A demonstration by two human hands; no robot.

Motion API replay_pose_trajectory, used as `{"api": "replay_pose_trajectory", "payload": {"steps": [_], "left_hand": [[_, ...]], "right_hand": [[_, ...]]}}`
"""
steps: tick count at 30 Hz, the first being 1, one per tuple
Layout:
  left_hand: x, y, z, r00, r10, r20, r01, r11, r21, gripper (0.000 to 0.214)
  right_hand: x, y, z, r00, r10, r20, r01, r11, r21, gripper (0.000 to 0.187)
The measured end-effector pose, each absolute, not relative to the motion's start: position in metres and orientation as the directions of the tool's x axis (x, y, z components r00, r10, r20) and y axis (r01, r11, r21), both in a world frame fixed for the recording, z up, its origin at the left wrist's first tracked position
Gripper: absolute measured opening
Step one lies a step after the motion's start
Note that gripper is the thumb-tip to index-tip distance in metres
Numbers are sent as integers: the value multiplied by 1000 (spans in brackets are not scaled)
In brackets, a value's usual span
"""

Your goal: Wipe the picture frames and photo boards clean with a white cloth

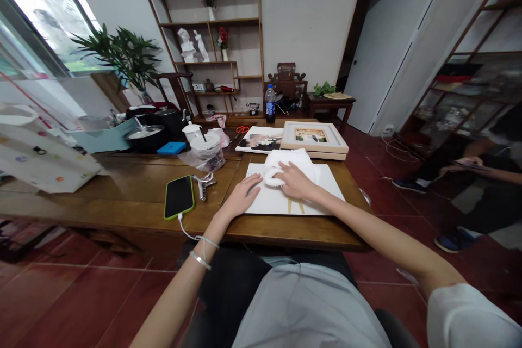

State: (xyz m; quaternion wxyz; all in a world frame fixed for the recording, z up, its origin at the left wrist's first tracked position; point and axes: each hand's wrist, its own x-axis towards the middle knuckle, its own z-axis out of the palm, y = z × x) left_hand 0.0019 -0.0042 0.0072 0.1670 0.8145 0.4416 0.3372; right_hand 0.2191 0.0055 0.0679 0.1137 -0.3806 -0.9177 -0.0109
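A flat white board [269, 204] lies on the wooden table in front of me, with two tan strips showing near its front edge. Across its upper part rests a bunched white cloth [299, 160]. My right hand [296, 180] presses on the cloth, its fingers curled into the folds. At the board's left edge my left hand [243, 194] lies flat with the fingers stretched out, holding nothing. Just behind the cloth are a light wooden picture frame [342, 147] and a printed picture [256, 141], partly blurred.
Left on the table [134, 174] are a charging phone [179, 197], a metal tool [204, 185], a lidded cup [205, 144] in plastic, a blue box [171, 148] and a paper bag [44, 152]. Orange scissors [242, 130] and a bottle [269, 103] stand farther back. Someone sits at right [489, 174].
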Motion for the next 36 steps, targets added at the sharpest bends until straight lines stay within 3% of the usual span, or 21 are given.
{"api": "replay_pose_trajectory", "payload": {"steps": [6,11,16,23,26,29,31,36], "left_hand": [[2,-4,6,380,824,421,597,-566,569,39],[1,-3,5,394,813,429,565,-582,584,39],[0,-1,4,401,822,404,596,-569,567,41],[1,-4,6,381,832,404,604,-555,572,41],[2,-4,7,377,831,409,596,-555,580,42],[3,-4,7,365,833,415,595,-552,585,46],[4,-4,7,356,834,422,591,-550,590,48],[6,-9,13,314,857,409,572,-514,639,54]], "right_hand": [[225,-59,81,-802,583,131,579,812,-71,44],[242,-88,101,-878,476,60,430,837,-340,47],[252,-55,105,-828,550,110,429,747,-508,33],[246,16,88,-631,755,177,642,637,-428,39],[231,22,78,-569,802,180,755,597,-271,47],[214,5,70,-612,764,205,772,634,-54,44],[206,-15,70,-675,712,192,728,685,20,41],[209,-68,84,-869,485,96,484,874,-41,40]]}}
